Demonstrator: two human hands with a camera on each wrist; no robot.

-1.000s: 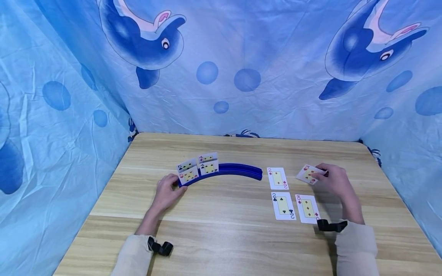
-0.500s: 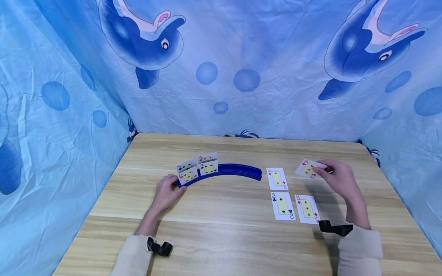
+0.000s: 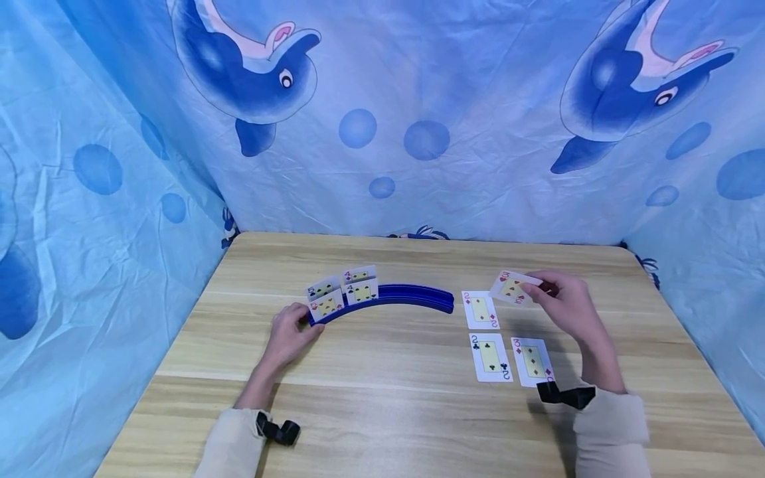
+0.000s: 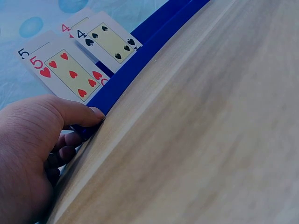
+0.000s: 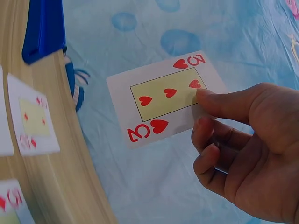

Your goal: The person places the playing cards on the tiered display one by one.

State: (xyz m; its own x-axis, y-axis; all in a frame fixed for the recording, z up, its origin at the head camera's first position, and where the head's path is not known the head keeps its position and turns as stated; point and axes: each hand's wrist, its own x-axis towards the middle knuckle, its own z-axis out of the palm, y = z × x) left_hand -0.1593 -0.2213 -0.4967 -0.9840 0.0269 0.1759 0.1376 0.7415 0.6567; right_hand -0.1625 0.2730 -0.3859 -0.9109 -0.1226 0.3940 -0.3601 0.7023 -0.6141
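1. One card has just changed place: the three of hearts (image 5: 164,97) has travelled toward 9 o'clock over the last second. In the head view its leftmost corner now lines up with the edge of the two of diamonds (image 3: 480,311); from here I can't judge how high it hangs.
2. For the work in hand, I read this as a carry under way: the card is off the table (image 3: 382,405), with the bare right end of the blue rack (image 3: 412,295) at 9 o'clock from it, still apart.
3. My right hand (image 3: 566,307) sits between 3 and 4 o'clock of that card, in a narrow pinch. The thumb lies on the printed face; what backs it is mostly hidden, and other fingers curl in below.
4. My left hand (image 3: 289,338) hasn't shifted. It holds the rack's left end, between 8 and 9 o'clock from the rack's middle, thumb on the near side and fingers bent round the end. How firmly, I cannot tell.
5. Four cards stand unchanged in the rack's left part: the five of hearts (image 4: 70,74) before a black five (image 3: 323,287), the four of spades (image 4: 107,41) before a red four (image 3: 360,273).
6. Three cards lie flat, unmoved. From the held card, the two of diamonds is at 8 o'clock, the two of clubs (image 3: 490,357) at 7, the three of diamonds (image 3: 532,362) between 5 and 6.
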